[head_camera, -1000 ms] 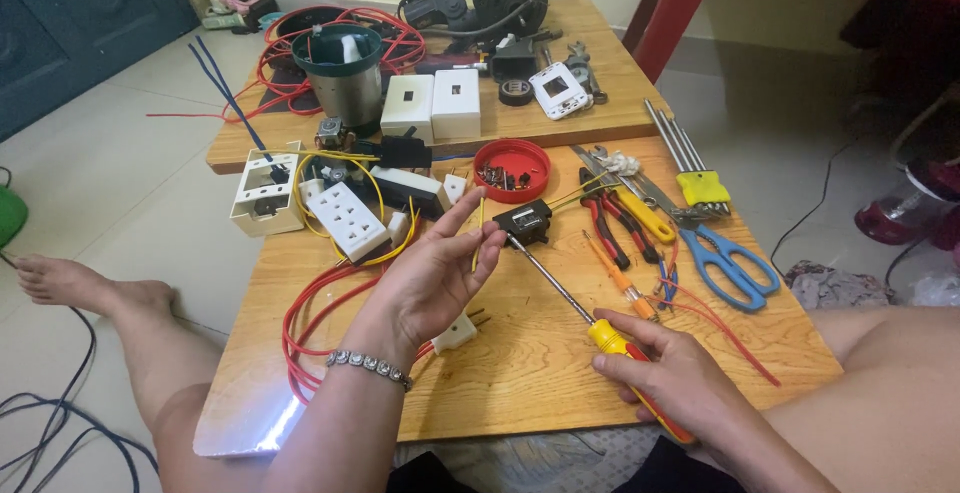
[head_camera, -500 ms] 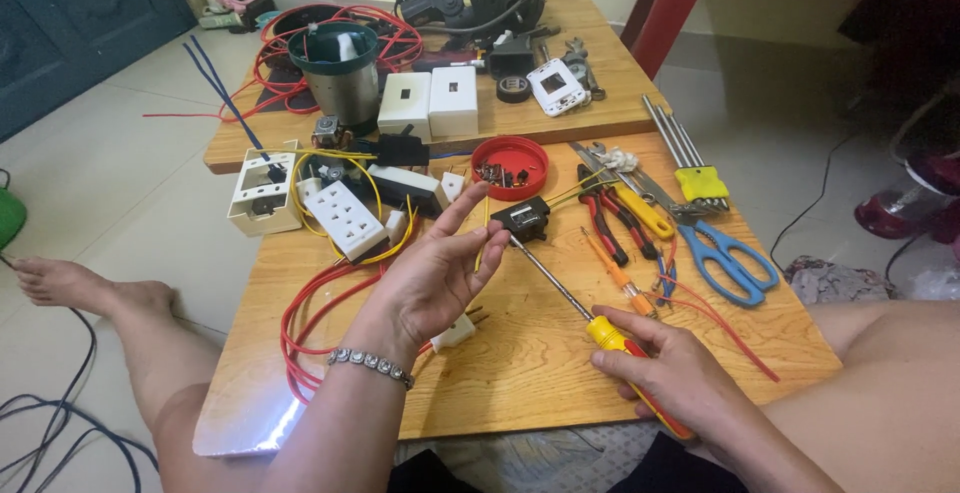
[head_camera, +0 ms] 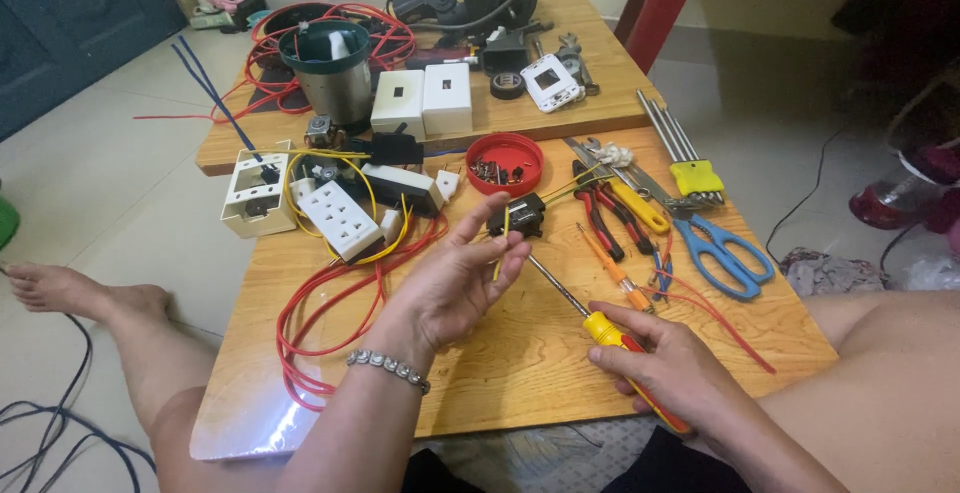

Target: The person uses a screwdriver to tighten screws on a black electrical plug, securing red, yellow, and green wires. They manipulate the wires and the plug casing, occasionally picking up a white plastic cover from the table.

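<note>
While the left hand point(head_camera: 450, 288) pinches a small black switch point(head_camera: 517, 215) with yellow wires above the wooden counter point(head_camera: 520, 353), the right hand point(head_camera: 665, 368) grips a yellow-handled screwdriver point(head_camera: 600, 328), its tip pointing at the switch.

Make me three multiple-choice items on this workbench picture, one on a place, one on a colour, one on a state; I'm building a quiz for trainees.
1. Where do the blue-handled scissors lie?
A. at the table's right side, beside the pliers
B. inside the red bowl
C. on the floor

2. What colour is the screwdriver handle?
A. green
B. yellow with red
C. black

3. What is the left hand doing?
A. lying flat on the table
B. gripping the scissors
C. pinching a small black part above the table

Answers: 1 A, they rest by the red-handled pliers. 2 B, yellow shows above the right hand, red below. 3 C, the fingertips hold the part, with a yellow wire attached.
</note>
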